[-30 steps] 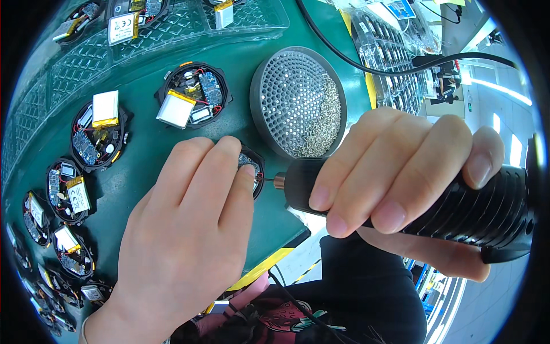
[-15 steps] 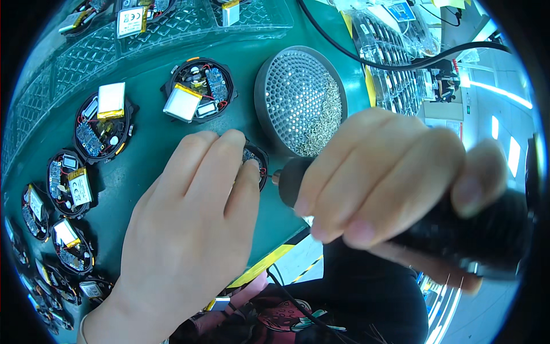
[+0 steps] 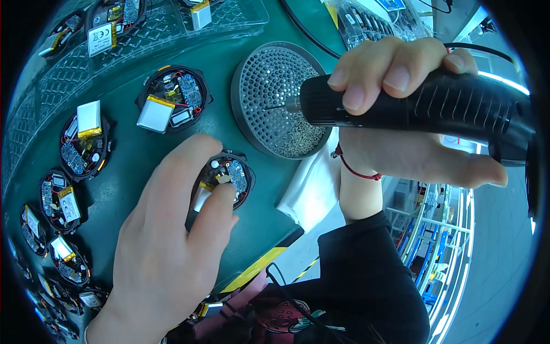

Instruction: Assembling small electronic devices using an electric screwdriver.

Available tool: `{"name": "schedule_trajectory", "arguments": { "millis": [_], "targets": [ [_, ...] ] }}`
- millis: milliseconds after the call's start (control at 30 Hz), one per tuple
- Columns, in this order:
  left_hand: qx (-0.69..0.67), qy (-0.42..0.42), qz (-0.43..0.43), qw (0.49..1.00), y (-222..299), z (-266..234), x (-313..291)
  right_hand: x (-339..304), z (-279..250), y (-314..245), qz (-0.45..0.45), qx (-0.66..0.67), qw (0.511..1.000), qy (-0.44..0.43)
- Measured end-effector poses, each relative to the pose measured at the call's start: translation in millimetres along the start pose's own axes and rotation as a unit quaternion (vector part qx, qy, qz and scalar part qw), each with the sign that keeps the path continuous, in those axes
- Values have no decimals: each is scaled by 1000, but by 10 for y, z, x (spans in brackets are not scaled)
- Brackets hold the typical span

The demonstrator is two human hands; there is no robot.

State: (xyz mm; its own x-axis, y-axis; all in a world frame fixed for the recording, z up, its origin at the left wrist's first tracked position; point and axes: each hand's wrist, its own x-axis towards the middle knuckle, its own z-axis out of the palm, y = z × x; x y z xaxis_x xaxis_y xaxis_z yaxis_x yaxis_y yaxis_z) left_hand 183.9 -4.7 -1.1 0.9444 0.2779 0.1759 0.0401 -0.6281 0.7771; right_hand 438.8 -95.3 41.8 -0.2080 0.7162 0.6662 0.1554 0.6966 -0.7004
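Observation:
My left hand (image 3: 166,235) rests on the green mat and grips a round black watch-like housing (image 3: 240,180), its thumb pressed on the inside. A blue circuit board, thin wires and a partly covered silver battery show in that housing. In my right hand (image 3: 404,69) is a black electric screwdriver (image 3: 458,109), lying nearly level with fingers wrapped over it. Its thin bit reaches over a round grey dish (image 3: 236,109) with a perforated plate. Small silver screws (image 3: 303,140) are heaped at the dish's lower right; whether a screw sits on the bit cannot be made out.
Another open housing (image 3: 175,97) with a battery lies beyond my left hand. Several more (image 3: 86,140) line the left side. A clear plastic tray (image 3: 189,43) holds others at the back. A white cloth (image 3: 312,186) lies by the dish, near the yellow-black edge (image 3: 255,269). A black cable crosses behind.
My right hand has lifted the screwdriver's bit away from the housing and brought it over the dish of screws. My left hand keeps the housing, now less covered by fingers. The view has shifted slightly.

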Motion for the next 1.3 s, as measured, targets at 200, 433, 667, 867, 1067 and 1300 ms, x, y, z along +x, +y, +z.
{"name": "schedule_trajectory", "arguments": {
  "millis": [200,433,667,867,1067,1300],
  "targets": [
    [-24,25,-3,999,-39,-21,17,35,8,94,2,-20,1000,-4],
    [-30,32,-24,999,-47,-34,0,37,102,15,25,-61,998,20],
    [-21,30,-16,999,-46,-73,13,74,115,-1,39,-54,998,4],
    [-39,38,-17,998,-59,-75,-1,84,291,-247,43,0,993,114],
    [-46,36,-22,998,-80,-71,-7,139,557,-102,30,35,996,76],
    [-52,46,-23,997,-78,-87,-28,196,694,-15,-5,33,996,80]
  ]
}}
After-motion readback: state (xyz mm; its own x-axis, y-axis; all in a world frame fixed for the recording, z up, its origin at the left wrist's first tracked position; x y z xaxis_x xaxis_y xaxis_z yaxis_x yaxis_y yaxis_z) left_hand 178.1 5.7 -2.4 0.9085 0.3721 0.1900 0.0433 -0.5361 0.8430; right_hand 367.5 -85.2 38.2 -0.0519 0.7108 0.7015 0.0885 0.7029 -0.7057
